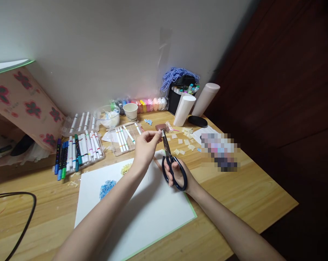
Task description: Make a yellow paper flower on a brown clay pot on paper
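Note:
My right hand (177, 174) grips the dark-handled scissors (167, 146), their blades pointing away from me. Beside the blade tips, my left hand (149, 145) is closed in a pinch; what it holds is too small to make out. Both hands are above a white sheet (155, 214) with a green edge. On the sheet lie a blue textured patch (107, 188) and a smaller pale yellow one (126, 168), partly behind my left wrist. A brown piece (161, 127) shows just past the scissor tips. Small cream paper squares (180, 141) are scattered beyond my right hand.
Markers (83, 148) lie at the left, with more in a clear case (123, 139). Behind are a clear bowl (108, 117), a paper cup (130, 111), colourful packets (150, 105), a black pen holder (174, 98) and a white bottle (184, 110). A black cable (33, 206) curves at the left.

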Demonstrator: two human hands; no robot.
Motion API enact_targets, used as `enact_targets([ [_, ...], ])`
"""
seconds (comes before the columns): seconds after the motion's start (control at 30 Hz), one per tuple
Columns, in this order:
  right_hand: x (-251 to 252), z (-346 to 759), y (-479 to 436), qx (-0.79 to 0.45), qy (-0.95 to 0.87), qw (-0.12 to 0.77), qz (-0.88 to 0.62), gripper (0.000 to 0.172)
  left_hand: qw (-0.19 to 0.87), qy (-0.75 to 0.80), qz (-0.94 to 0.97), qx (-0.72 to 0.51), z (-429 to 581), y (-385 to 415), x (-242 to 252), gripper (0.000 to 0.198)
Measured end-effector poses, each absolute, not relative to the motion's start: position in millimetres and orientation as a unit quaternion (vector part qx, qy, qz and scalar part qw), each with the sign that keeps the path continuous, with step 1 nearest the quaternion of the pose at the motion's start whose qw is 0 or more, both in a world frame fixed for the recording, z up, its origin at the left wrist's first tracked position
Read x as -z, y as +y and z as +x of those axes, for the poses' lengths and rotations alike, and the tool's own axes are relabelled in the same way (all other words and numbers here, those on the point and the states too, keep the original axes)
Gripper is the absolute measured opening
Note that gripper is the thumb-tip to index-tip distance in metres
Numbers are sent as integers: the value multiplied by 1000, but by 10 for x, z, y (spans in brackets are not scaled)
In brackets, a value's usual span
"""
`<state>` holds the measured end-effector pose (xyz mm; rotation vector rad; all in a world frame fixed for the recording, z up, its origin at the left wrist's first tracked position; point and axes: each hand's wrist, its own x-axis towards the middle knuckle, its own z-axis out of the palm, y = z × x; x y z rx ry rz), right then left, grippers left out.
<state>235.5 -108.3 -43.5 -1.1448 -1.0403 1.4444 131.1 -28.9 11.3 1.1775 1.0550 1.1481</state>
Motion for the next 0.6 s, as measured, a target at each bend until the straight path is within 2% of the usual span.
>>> enact_targets([
  [0.13, 464, 2354, -1093, -581, -440, 492, -476, 67, 559, 446, 504, -484, 1312, -284, -109, 24],
  [0.37, 519, 2345, -1082, -646, -416, 489, -413, 75, 570, 448, 496, -478, 1310, -280, -110, 22],
  [0.6, 439, 2373, -1059, -655, -407, 475, -424, 78, 579, 448, 497, -465, 1314, -288, -126, 23],
])
